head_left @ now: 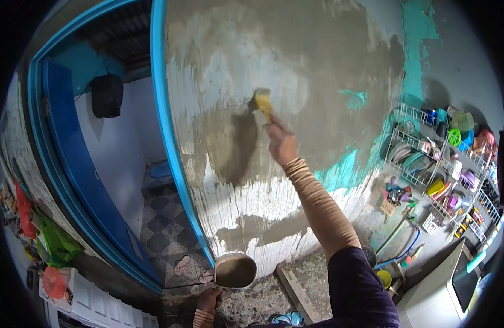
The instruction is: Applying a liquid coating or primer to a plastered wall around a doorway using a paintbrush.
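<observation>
My right hand [282, 143] is closed round the handle of a paintbrush [262, 101], raised in front of me at arm's length. The yellowish brush head meets or nearly meets the wall [339, 60], which is patchily coated in wet-looking grey-brown over white and turquoise. Low at the wall's foot, my left hand [209, 300] grips a round metal saucepan [236, 288] by its handle; part of that grip is hidden by the lower dark area. Inside the pan is a grey-brown liquid [234, 271]. White drips run down the wall's lower part.
A blue-framed doorway [163, 109] with a blue door [80, 147] opens on the left. Wire dish racks [408, 158] hang at right, above a green hose [391, 235]. A wooden plank [298, 292] lies on the dirty floor. A white plastic piece [93, 298] stands lower left.
</observation>
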### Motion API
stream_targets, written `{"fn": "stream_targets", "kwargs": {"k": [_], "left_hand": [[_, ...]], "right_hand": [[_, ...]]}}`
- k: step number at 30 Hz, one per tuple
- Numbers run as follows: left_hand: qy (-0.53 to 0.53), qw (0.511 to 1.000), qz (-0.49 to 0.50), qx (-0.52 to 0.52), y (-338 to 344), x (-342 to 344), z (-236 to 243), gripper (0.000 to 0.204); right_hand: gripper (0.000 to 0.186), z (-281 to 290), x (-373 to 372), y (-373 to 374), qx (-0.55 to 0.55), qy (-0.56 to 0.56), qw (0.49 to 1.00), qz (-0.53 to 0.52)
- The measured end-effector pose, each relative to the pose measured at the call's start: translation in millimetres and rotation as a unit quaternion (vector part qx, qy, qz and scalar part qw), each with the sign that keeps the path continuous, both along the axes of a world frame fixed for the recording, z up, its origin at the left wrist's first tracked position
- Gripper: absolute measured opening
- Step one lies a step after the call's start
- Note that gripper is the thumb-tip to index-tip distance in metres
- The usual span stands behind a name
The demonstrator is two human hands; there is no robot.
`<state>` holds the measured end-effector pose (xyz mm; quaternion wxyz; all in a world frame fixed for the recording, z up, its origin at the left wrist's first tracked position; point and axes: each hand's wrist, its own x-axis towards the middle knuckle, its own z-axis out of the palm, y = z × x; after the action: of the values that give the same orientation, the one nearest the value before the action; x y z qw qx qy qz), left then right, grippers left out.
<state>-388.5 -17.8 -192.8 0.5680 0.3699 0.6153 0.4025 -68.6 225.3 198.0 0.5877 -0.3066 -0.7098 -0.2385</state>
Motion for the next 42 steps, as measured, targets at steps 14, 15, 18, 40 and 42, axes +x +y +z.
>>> {"fn": "stream_targets", "kwargs": {"k": [14, 15, 18, 40, 42], "left_hand": [[-0.1, 0.992, 0.025, -0.069, -15.0, 7.0, 54.9, 0.025], [-0.103, 0.992, 0.029, -0.066, -14.3, 5.4, 56.0, 0.025], [-0.068, 0.992, 0.033, -0.096, -5.8, 10.3, 56.2, 0.025], [-0.043, 0.995, 0.085, -0.033, -10.5, -5.6, 52.8, 0.032], [-0.025, 0.997, 0.066, -0.036, -8.7, -13.5, 40.0, 0.032]], "right_hand": [[0.021, -38.8, -19.2, -7.2, 0.006, -0.065, 0.998, 0.011], [0.02, -44.1, -20.5, -21.1, -0.026, -0.033, 0.996, 0.081], [0.016, -29.8, -8.4, -33.9, -0.149, 0.148, 0.946, 0.248], [0.013, -47.3, -26.0, -19.2, -0.022, -0.007, 0.995, 0.093], [0.011, -27.0, -21.1, -30.0, -0.058, 0.062, 0.983, 0.16]]}}
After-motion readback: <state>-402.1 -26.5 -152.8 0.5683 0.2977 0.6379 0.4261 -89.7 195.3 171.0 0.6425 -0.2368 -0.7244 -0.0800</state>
